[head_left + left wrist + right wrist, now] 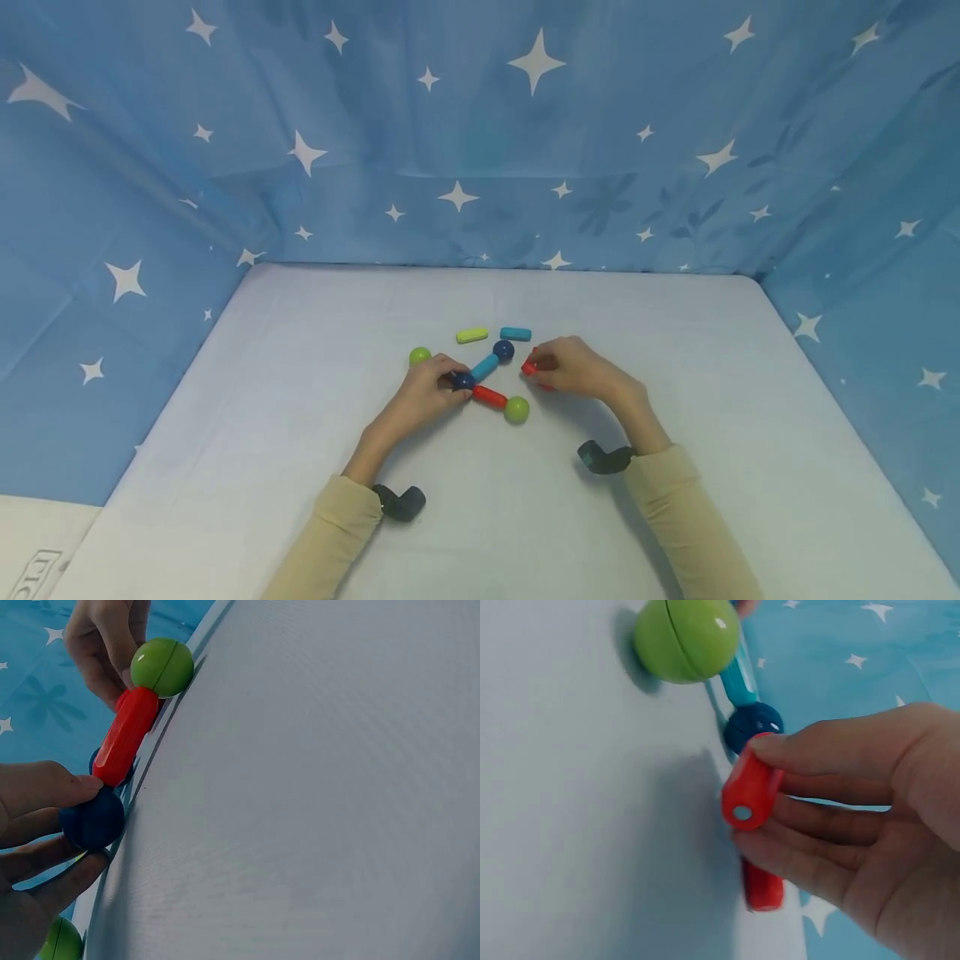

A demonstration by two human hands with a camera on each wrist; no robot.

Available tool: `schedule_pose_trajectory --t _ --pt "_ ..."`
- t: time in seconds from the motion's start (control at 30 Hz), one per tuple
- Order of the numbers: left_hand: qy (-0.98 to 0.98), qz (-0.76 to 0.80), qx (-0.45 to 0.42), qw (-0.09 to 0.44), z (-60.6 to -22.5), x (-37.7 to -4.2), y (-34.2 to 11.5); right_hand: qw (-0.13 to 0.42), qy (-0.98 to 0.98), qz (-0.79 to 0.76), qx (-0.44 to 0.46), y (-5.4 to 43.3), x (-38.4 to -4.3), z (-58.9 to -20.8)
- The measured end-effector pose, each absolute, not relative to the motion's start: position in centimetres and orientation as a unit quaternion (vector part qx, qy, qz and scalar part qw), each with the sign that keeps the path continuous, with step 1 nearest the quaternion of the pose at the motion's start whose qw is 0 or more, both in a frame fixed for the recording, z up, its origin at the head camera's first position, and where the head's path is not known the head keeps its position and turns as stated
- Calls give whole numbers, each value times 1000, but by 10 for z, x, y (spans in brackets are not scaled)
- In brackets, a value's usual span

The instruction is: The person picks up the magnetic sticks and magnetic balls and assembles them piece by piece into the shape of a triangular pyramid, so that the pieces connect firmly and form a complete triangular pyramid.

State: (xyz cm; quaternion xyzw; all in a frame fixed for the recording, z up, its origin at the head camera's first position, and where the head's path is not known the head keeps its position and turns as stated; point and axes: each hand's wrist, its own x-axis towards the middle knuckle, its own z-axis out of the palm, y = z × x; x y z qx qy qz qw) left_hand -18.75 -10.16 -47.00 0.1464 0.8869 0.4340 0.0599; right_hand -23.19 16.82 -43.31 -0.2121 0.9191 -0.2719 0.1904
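My left hand [425, 393] grips a dark blue ball [93, 819] between thumb and fingers. From that ball a red rod [491, 397] runs to a green ball [517, 409], and a light blue rod [484, 367] runs to a second dark blue ball [503, 350]. To the right of this joined shape, my right hand [573, 367] pinches a loose red rod [751, 787]; a round metal-coloured spot shows on its end. Another red rod [763, 889] lies just beyond the fingers, partly hidden by them.
A yellow rod [472, 335] and a light blue rod [516, 333] lie behind the joined shape. Another green ball [420, 356] sits beyond my left hand. All of it is on a white-covered table [480, 517], with a blue star-patterned curtain [480, 142] around its far sides.
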Motion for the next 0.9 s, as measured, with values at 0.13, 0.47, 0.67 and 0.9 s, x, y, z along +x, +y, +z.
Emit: schedule_pose_trajectory --t 0.13,0.47,0.67,0.9 --pt "886 432 155 64 -470 -187 -102 177 916 -286 -220 162 -233 -437" --pt "885 434 159 54 -471 -187 -99 166 920 -300 -192 155 -230 -442" --pt "885 435 159 53 -473 -186 -96 173 919 -323 -148 148 -228 -443" --pt "885 435 154 60 -475 -186 -95 178 915 -338 -129 141 -227 -445"
